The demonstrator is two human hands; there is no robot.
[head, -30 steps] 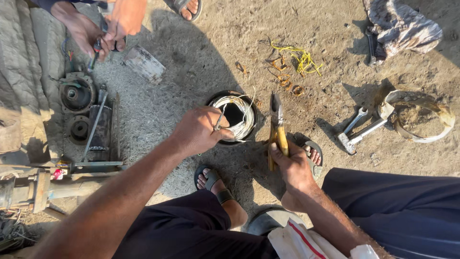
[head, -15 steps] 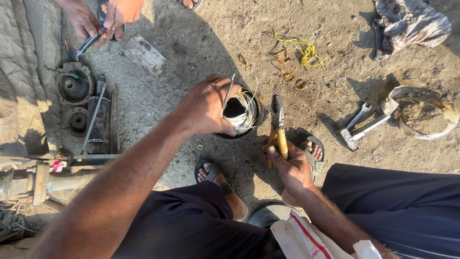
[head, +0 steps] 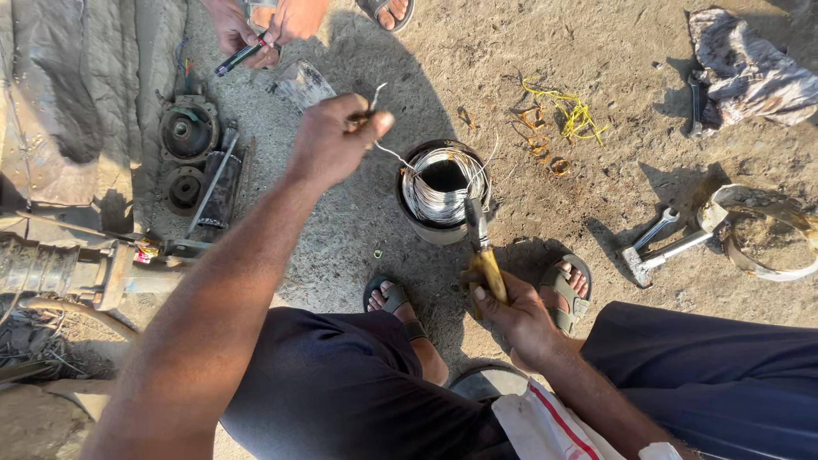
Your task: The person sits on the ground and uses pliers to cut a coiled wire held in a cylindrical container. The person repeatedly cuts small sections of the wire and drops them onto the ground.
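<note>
Our left hand (head: 332, 140) pinching wire end (head: 375, 92), drawn taut from wire coil (head: 443, 192); right hand (head: 515, 315) gripping pliers (head: 481, 251). Risk: loops snagging, coil tipping, we judge.

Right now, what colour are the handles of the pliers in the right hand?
Yellow, on the pliers in the right hand; head view.

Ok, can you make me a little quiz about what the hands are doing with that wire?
1. True or false: the left hand pinches the wire end.
2. What does the right hand hold? A) hammer B) yellow-handled pliers C) rag
3. Where does the wire coil sit?

Key: 1 true. 2 B. 3 In the round black container on the sandy ground, between the two hands.
</note>
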